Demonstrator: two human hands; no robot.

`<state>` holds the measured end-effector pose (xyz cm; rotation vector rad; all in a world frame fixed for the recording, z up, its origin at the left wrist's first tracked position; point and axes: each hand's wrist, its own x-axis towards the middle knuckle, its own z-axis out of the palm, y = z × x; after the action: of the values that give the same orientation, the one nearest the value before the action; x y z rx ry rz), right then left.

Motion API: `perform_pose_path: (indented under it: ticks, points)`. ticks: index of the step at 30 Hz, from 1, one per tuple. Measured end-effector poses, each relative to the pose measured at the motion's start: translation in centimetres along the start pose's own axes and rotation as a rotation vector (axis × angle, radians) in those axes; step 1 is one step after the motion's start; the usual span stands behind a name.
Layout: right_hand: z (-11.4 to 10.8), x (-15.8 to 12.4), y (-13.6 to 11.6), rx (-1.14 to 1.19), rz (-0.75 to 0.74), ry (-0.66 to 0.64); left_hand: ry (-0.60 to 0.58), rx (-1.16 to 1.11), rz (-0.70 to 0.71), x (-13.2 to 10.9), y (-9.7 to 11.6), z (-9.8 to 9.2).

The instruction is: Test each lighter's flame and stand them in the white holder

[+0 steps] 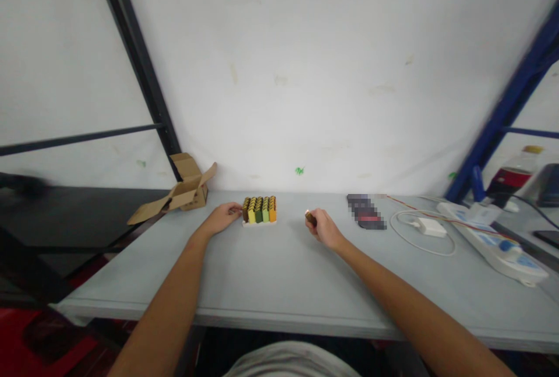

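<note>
A white tray point(261, 224) stands on the table, packed with rows of what look like lighters point(258, 212) in brown, yellow, dark green, light green and orange, with dark and gold tops. My left hand point(223, 217) rests at the tray's left side, its fingers loosely bent and apart; whether the fingertips touch the tray I cannot tell. To the right of the tray, my right hand point(324, 229) is closed round a brown lighter point(311, 219), held just above the table. A bright spot shows at the lighter's upper end. Part of its body is hidden by my fingers.
An opened cardboard box point(192, 190) lies at the back left. On the right are a blurred-out dark item point(367, 212), a white charger point(430, 226) with its cable, a power strip point(489, 243) and a drink bottle point(515, 176). A wall point(305, 103) closes the back.
</note>
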<state>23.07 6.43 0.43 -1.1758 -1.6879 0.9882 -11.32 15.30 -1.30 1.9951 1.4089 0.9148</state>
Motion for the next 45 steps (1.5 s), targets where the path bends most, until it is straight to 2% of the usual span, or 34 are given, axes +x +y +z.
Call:
perform_pose_path:
  ticks: [7,11,15,17,19,21,25,28,32,34,36,38,40,42,43,45]
  points:
    - [0.1,0.0,0.4,0.016,0.036,-0.048,0.016,0.018,0.007,-0.1,0.0,0.0]
    - [0.1,0.1,0.8,0.089,0.121,-0.067,0.091,0.096,-0.016,-0.3,0.6,-0.1]
    - [-0.2,0.3,1.1,0.233,0.165,-0.046,0.29,0.189,0.005,-0.7,2.9,-0.5]
    - [-0.2,0.5,1.4,0.316,0.095,-0.027,0.418,0.202,0.068,-1.1,4.9,-0.4]
    - [0.1,0.5,1.5,0.379,0.009,-0.038,0.491,0.184,0.151,-1.6,7.1,0.5]
    - [0.6,0.4,1.4,0.42,-0.053,-0.081,0.429,0.139,0.252,-2.3,9.5,2.0]
    - [2.0,-0.3,0.8,0.428,-0.15,-0.192,0.087,0.028,0.479,-3.6,13.2,6.0]
    - [3.0,-0.7,0.8,0.401,-0.196,-0.226,-0.063,-0.032,0.549,-4.2,14.3,8.0]
    - [4.1,-0.9,1.3,0.377,-0.21,-0.244,-0.147,-0.015,0.572,-4.5,14.3,8.7]
    - [4.5,-1.0,1.3,0.341,-0.236,-0.25,-0.162,0.02,0.577,-4.4,14.1,8.5]
    - [4.5,-1.1,1.1,0.289,-0.236,-0.218,-0.12,0.032,0.539,-4.0,13.7,7.7]
    - [3.8,-0.9,1.0,0.241,-0.21,-0.156,0.045,-0.005,0.446,-3.3,12.9,6.2]
    - [2.6,-0.5,1.2,0.169,-0.196,-0.089,0.298,-0.065,0.327,-2.7,11.6,4.2]
    - [1.0,0.1,1.6,0.054,-0.21,-0.024,0.491,-0.081,0.26,-2.2,10.0,1.9]
    - [0.2,0.5,1.9,0.004,-0.208,0.007,0.533,-0.059,0.232,-2.1,9.2,0.9]
    - [-1.1,1.1,2.5,-0.054,-0.188,0.054,0.515,0.031,0.179,-2.1,7.9,-0.8]
